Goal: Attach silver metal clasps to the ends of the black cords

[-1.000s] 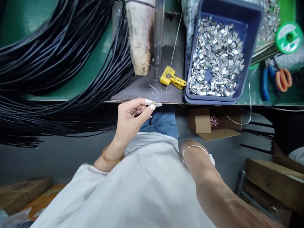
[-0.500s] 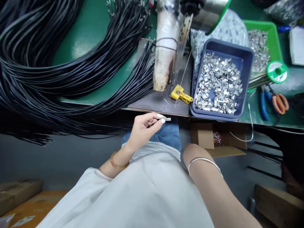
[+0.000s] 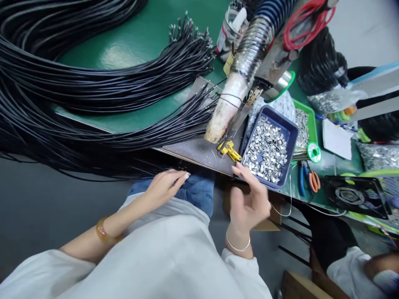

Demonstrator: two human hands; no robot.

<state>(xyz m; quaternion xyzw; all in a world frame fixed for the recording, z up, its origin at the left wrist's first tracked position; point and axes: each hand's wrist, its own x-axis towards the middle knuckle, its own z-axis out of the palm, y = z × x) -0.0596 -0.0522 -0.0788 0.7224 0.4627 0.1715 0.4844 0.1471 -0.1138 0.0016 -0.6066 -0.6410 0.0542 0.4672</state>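
The blue tray [image 3: 290, 143] sits at the front edge of the desk [image 3: 118, 56], maybe for easy reach. The right hand [image 3: 251, 203] is spread nearby; I can't tell if the left hand [image 3: 166, 185] pinches anything.

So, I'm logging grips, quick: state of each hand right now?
Left hand: looks closed; whether it holds anything cannot be told.
Right hand: open, blurred; nothing visible in it.

A person's right hand [image 3: 247, 203], blurred, covers part of a blue tray [image 3: 292, 139] and of a cardboard box [image 3: 268, 225] below the table [image 3: 124, 54]; whether the left hand [image 3: 165, 185] pinches anything is too small to tell. Black cables [image 3: 93, 128] run out of frame at left, a ribbed hose [image 3: 271, 23] at top, a co-worker [image 3: 344, 265] at lower right.
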